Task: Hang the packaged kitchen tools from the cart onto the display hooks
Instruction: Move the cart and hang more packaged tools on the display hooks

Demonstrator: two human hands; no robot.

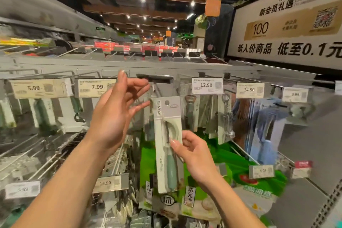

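A packaged peeler (167, 146) with a mint-green handle sits on a white card, upright in front of the display. My right hand (194, 155) pinches its right edge about halfway down. The card's hang hole (167, 102) is just below a display hook (154, 79) that has a dark, blank label holder. My left hand (114, 113) is raised left of the card, fingers spread and relaxed, touching nothing. The cart is out of sight.
Hooks to either side carry packaged tools under price tags 5.99 (33, 88), 7.99 (97, 86), 12.90 (206, 84) and 24.90 (249, 89). A lower row of hooks juts toward me, tagged 13.90 (105, 183). Green packages (240, 164) lie below right.
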